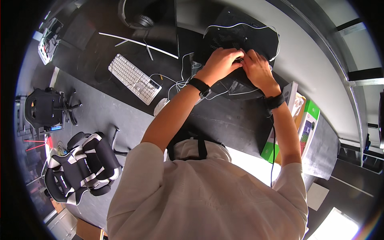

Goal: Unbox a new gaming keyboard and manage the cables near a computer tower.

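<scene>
My left hand (222, 63) and my right hand (258, 69) meet over the near part of a black perforated computer case (229, 37). Their fingertips are pinched close together around a thin pale strand, seemingly a white cable; the fingers hide most of it. Another stretch of white cable (244, 24) loops across the far side of the case and comes down beside my right hand. More white cable (181, 84) lies tangled on the black desk (216, 115), left of and below my left wrist. A clear plastic bag (240, 87) is under the hands. Both wrists wear black bands.
A white keyboard (135, 78) and a white mouse (161, 106) lie to the left. Behind them stands a monitor (162, 27) with headphones (145, 21) before it. Product boxes (309, 126) stand by my right forearm. Gaming chairs (85, 168) are on the floor at left.
</scene>
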`<state>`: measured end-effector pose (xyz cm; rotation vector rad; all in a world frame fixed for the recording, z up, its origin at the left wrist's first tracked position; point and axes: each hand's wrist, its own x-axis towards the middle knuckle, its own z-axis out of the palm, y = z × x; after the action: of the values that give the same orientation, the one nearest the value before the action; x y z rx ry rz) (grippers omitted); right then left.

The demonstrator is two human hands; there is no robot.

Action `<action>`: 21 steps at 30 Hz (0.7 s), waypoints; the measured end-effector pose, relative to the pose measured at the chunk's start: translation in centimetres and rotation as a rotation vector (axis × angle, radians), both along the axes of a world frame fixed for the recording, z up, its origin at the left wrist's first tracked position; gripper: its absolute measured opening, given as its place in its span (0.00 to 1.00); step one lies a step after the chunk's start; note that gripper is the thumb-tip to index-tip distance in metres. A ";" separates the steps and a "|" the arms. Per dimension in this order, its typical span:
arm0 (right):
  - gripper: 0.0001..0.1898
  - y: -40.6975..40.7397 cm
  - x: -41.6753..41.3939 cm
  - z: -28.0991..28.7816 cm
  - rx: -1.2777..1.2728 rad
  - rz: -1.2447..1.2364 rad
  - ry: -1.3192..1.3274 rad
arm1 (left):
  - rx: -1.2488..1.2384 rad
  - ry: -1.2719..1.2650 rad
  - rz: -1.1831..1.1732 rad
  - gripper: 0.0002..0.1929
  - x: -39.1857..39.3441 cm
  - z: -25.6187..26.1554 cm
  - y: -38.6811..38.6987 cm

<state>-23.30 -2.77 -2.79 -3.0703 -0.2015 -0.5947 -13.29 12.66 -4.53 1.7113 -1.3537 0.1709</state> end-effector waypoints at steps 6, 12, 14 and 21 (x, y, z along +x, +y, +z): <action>0.23 -0.1 -0.4 0.2 0.035 0.027 0.004 | 0.031 -0.102 0.015 0.08 0.2 -0.5 -0.3; 0.25 0.4 -1.9 1.6 0.060 0.048 -0.114 | 0.114 -0.150 -0.033 0.05 0.6 -0.3 -0.9; 0.22 1.1 -3.5 2.6 0.069 0.013 -0.252 | 0.112 -0.120 -0.037 0.05 0.8 -0.6 -0.9; 0.20 4.2 -10.1 -0.4 0.367 -0.423 -0.269 | 0.109 -0.106 -0.004 0.05 0.8 -0.6 -0.7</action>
<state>-33.39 1.46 -3.23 -2.6706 0.5118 -0.9370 -12.54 11.99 -5.09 1.8121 -1.4670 0.1906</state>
